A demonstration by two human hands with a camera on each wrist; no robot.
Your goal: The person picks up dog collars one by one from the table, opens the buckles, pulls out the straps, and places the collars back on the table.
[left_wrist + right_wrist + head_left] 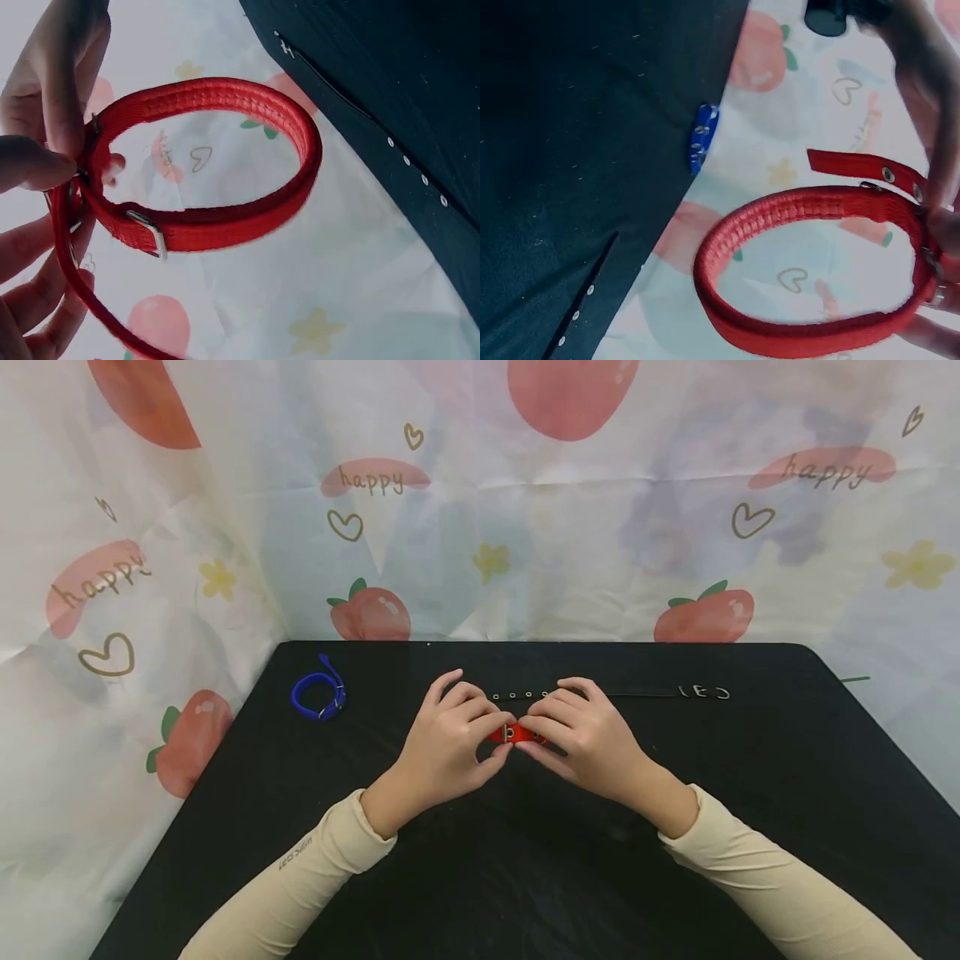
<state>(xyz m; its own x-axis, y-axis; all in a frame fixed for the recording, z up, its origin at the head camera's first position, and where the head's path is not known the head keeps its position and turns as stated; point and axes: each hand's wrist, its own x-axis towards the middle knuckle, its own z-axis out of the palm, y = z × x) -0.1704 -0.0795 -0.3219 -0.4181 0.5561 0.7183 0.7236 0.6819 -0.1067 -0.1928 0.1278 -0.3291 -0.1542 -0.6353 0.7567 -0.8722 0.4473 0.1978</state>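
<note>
A red collar [517,732] is held up in both hands, bent into a loop. My left hand [453,735] pinches it between thumb and fingers just left of the metal buckle [507,733]. From the other side, my right hand [588,739] pinches the same band, its fingertips close to the left hand's. The left wrist view shows the loop [225,229] wide, with a metal ring on its band. In the right wrist view the strap's free end [844,163], with metal eyelets, sticks out past the loop. Fingers partly hide the buckle area.
A blue collar [296,697], curled into a ring, lies at the table's back left. Behind the hands a black collar [637,694] with eyelets and metal fittings stretches straight across. The black table [510,877] backs onto a printed cloth [480,510].
</note>
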